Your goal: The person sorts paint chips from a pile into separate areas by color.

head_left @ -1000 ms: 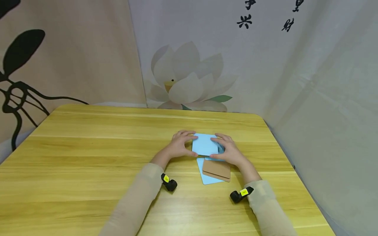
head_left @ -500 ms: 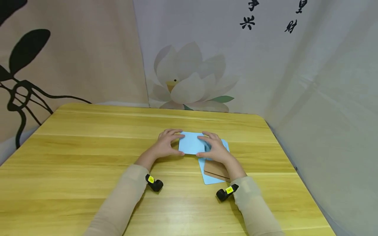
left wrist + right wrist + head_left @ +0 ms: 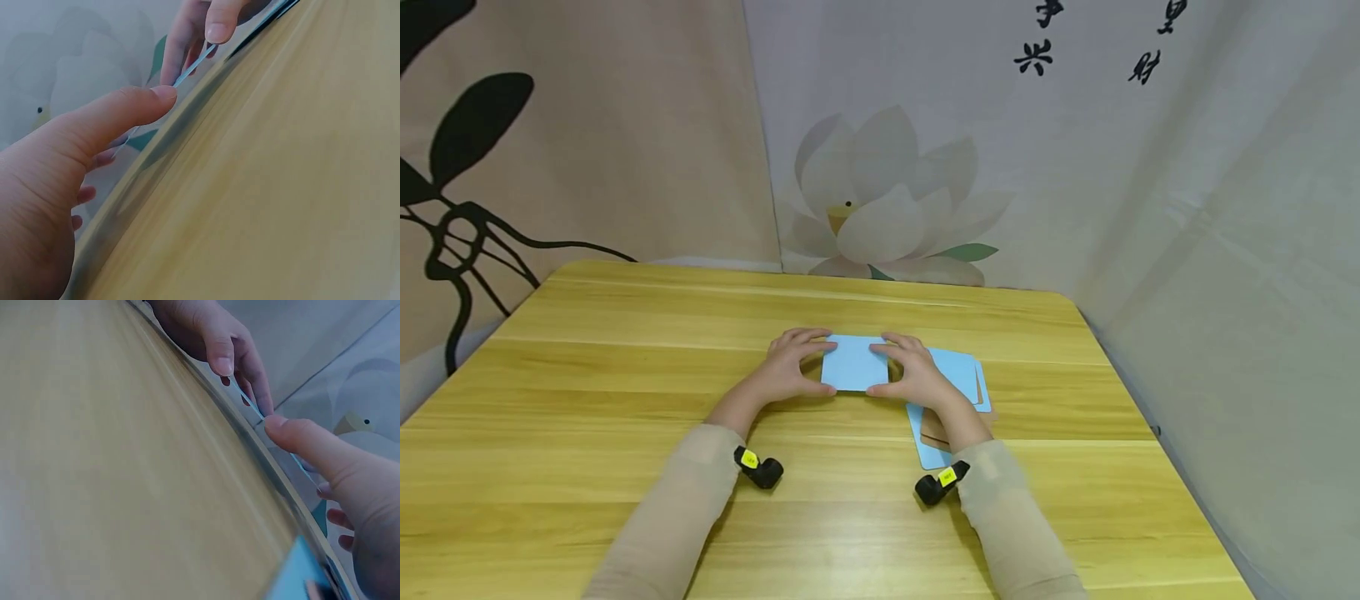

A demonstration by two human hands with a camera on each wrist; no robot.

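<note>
A thin light blue card (image 3: 854,363) is held flat between both hands, just above the wooden table. My left hand (image 3: 784,367) pinches its left edge, thumb at the near corner and fingers at the far one. On the opposite edge my right hand (image 3: 917,375) grips the card the same way. Both wrist views show the card nearly edge-on, a thin blue strip (image 3: 192,67) between thumbs and fingers, raised off the tabletop. Partly under the right forearm lie more light blue cards (image 3: 955,369) and brown cards (image 3: 933,427), overlapping.
The wooden table (image 3: 647,417) reaches back to a fabric backdrop (image 3: 700,150) printed with a lotus and dark characters. A black wrist camera (image 3: 760,468) sits on the left sleeve, another camera (image 3: 942,483) on the right one.
Both hands have carried the light blue card to the left, away from the other cards. More of the blue cards behind the right hand now shows; the forearm covers part of the brown ones.
</note>
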